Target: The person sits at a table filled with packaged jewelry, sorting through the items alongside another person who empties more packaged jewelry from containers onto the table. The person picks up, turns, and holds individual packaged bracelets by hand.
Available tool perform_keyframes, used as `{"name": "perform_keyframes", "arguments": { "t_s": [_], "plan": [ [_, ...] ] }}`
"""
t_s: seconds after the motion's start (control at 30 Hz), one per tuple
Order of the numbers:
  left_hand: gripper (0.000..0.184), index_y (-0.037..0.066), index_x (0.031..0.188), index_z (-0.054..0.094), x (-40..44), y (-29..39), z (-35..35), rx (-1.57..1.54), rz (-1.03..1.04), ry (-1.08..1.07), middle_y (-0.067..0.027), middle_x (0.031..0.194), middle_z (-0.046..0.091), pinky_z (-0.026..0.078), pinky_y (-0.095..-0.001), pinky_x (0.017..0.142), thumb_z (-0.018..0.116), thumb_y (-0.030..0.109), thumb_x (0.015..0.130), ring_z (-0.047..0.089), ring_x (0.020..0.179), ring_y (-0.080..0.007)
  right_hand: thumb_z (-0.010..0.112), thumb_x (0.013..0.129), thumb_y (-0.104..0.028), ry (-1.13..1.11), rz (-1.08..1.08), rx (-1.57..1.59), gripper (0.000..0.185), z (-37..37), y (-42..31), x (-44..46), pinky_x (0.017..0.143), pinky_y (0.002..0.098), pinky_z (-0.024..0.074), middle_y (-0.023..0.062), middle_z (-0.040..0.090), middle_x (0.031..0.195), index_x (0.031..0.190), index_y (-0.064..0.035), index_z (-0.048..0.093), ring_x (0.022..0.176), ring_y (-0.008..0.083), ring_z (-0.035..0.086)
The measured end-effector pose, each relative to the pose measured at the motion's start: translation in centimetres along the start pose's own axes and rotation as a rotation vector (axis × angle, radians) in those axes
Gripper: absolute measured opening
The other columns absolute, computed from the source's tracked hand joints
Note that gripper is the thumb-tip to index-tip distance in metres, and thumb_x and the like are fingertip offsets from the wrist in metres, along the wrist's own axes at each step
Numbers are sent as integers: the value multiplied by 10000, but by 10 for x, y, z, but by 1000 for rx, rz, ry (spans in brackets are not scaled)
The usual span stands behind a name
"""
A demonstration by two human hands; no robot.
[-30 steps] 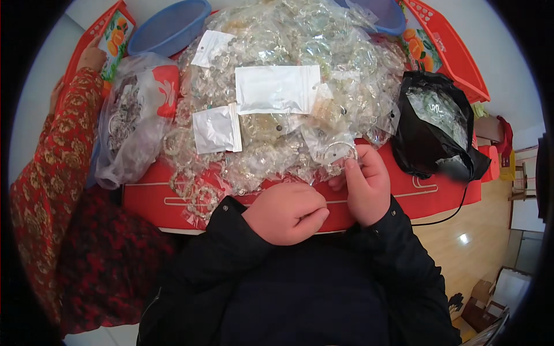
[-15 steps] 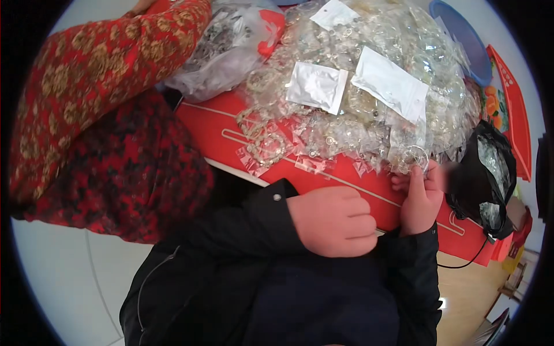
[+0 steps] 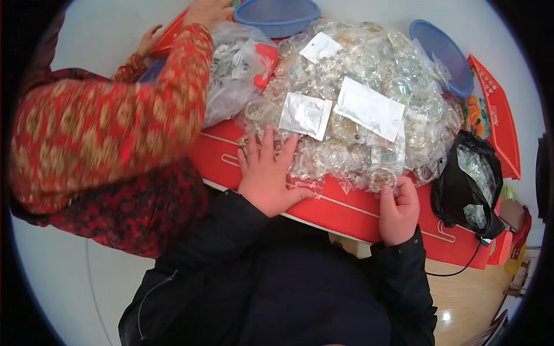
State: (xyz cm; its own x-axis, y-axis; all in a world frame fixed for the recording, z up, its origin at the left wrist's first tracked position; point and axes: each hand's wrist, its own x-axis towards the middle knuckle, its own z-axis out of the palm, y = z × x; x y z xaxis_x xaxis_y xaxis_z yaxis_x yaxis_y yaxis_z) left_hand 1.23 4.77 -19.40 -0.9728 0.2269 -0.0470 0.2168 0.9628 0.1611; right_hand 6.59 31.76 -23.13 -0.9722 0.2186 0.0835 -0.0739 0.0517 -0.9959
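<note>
A large heap of small clear packets (image 3: 369, 63) with shiny pieces lies on the red table cover (image 3: 346, 222). My left hand (image 3: 268, 176) is spread, fingertips touching packets at the heap's lower left edge; nothing is gripped in it. Thumb and fingers of my right hand (image 3: 399, 212) pinch a clear packet with a ring-shaped piece (image 3: 382, 180) at the heap's front edge. White pouches (image 3: 306, 115) rest on the heap, a wider one (image 3: 369, 109) to their right.
At the left a person in a red patterned sleeve (image 3: 109, 127) reaches by a clear plastic bag (image 3: 234, 69). Blue basins (image 3: 277, 17) stand behind the heap. To the right are a black bag (image 3: 467, 184) of packets and a red basket (image 3: 502, 121).
My left hand has gone from closed to spread and moved onto the heap's lower left edge. My right hand still pinches the packet. The view has shifted; the other person's arms have moved.
</note>
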Motion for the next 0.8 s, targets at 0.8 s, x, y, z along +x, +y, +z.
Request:
{"name": "perform_keyframes", "arguments": {
  "t_s": [0.8],
  "plan": [
    [1172, 71, 1565, 373, 90, 33, 6, -60, -80, 22, -290, 1694, 25, 197, -828, 1078, 786, 744, 700, 111, 1513, -584, 655, 994, -107, 32, 75, -203, 121, 23, 4, 69, 492, 253, 337, -45, 579, 678, 920, -39, 588, 566, 16, 445]
  ]
}}
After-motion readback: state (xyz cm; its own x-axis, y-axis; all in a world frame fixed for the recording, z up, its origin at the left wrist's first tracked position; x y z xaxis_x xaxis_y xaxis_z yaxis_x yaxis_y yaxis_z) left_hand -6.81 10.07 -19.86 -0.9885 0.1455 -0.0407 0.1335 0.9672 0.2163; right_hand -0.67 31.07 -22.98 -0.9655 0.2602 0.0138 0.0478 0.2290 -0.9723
